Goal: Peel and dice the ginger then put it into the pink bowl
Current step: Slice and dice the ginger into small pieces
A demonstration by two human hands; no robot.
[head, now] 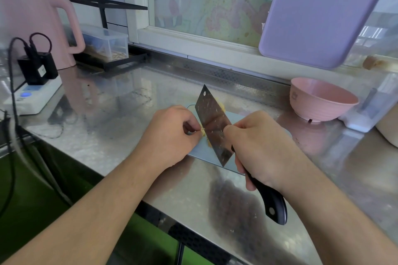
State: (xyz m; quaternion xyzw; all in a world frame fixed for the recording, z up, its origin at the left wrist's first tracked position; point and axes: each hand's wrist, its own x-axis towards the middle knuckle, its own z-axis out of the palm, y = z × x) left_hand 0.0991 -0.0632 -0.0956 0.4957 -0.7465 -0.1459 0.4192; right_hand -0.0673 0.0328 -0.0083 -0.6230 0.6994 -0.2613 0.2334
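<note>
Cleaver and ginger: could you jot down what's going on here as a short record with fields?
right hand: grip shut on cleaver handle
left hand: pinching ginger against the blade
cleaver: bits of ginger stuck to the blade
board: pale blue, flat on steel counter
chopped ginger: small pile behind the blade
pink bowl: to the right, looks empty

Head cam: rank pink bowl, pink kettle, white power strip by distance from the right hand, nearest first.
From the right hand:
1. pink bowl, just to its right, toward the window.
2. white power strip, far left on the counter.
3. pink kettle, far left, behind the power strip, near the wall.
</note>
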